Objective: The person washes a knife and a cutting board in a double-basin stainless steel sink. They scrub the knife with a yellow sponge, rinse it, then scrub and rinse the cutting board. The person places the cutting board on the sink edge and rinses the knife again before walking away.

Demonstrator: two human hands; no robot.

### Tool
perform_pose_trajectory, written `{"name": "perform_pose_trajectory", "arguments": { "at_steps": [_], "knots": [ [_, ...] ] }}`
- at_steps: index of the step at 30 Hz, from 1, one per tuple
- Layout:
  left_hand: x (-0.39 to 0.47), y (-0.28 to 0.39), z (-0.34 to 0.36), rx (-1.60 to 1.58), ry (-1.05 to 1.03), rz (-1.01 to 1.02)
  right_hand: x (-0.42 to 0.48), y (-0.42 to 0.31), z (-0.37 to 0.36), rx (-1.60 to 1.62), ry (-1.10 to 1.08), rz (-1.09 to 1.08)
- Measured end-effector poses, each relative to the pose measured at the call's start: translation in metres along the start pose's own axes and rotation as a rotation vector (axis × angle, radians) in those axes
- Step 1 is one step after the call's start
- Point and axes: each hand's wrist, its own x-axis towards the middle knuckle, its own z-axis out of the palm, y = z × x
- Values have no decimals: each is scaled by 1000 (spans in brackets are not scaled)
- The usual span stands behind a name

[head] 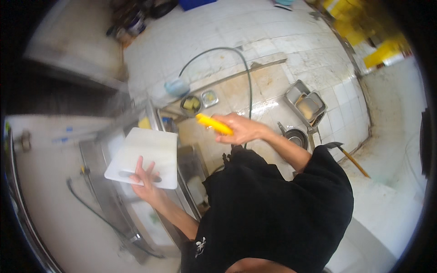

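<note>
A white plastic cutting board (153, 143) is tilted over the edge of the stainless steel sink, held by my left hand (145, 179) at its handle slot. One or more of the left fingers lie across the board's face. In my right hand (239, 128) is a bright yellow, elongated item (213, 123); blur hides exactly what it is. That hand is raised above the tiled floor, to the right of the board and apart from it. Below and left of the board, the steel sink (102, 191) shows part of its basins.
A dark hose (250, 85) loops over the floor. Beyond my right hand sit a bowl of yellowish pieces (191, 105) and a small metal container (209, 98). Stacked metal pans (304, 105), a frying pan (297, 137) and a wooden-handled tool (355, 162) are at right.
</note>
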Motion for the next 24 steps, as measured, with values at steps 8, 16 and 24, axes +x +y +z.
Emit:
{"name": "perform_pose_trajectory", "arguments": {
  "at_steps": [8,16,24],
  "knots": [
    [64,-32,184,-66,-533,-27,-86,223,-168,-447,1056,487],
    [122,-76,372,185,-777,-143,-350,442,-52,33,619,1754],
    [193,-134,622,314,-1100,-169,-319,395,-34,517,1183,1735]
  ]
}}
